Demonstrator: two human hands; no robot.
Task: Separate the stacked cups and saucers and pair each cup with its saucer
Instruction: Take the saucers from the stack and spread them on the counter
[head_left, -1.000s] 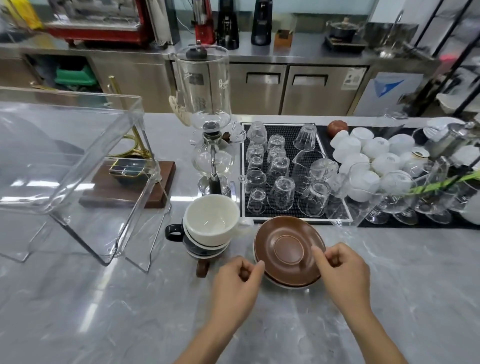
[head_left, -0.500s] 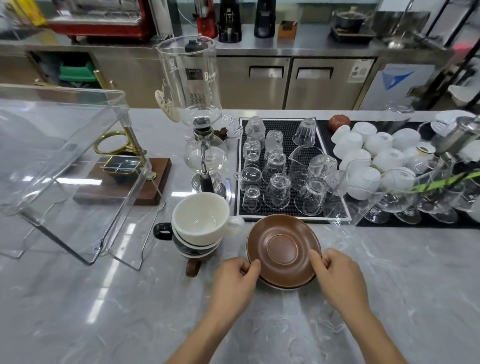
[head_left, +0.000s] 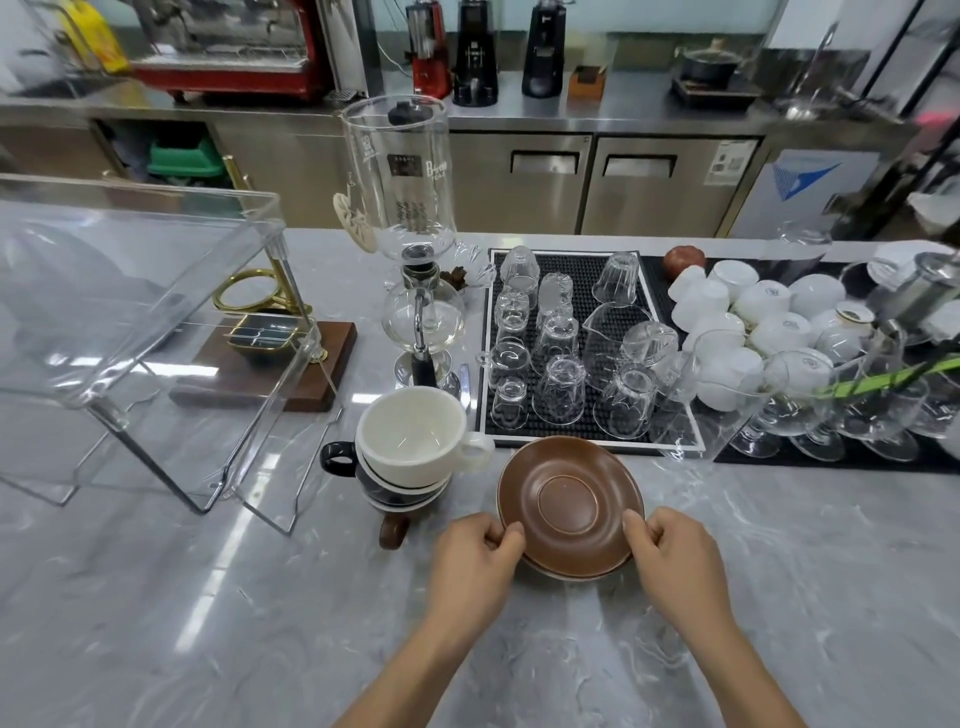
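Just below the frame's centre, the left hand (head_left: 470, 564) and right hand (head_left: 675, 564) each pinch an opposite rim of the brown saucer (head_left: 570, 501), thumbs on top, its far edge tilted up off the pale saucers (head_left: 558, 573) beneath. Each grip is closed on that rim only, so a slip could drop it back onto the stack and chip it; a lower saucer clinging to it could also lift, then fall to the bench (head_left: 208, 623). Immediately left stands the cup stack (head_left: 410, 457), white cup on top, near enough for the left elbow to knock. Behind, the mat of upturned glasses (head_left: 566, 353) crowds any forward swing.
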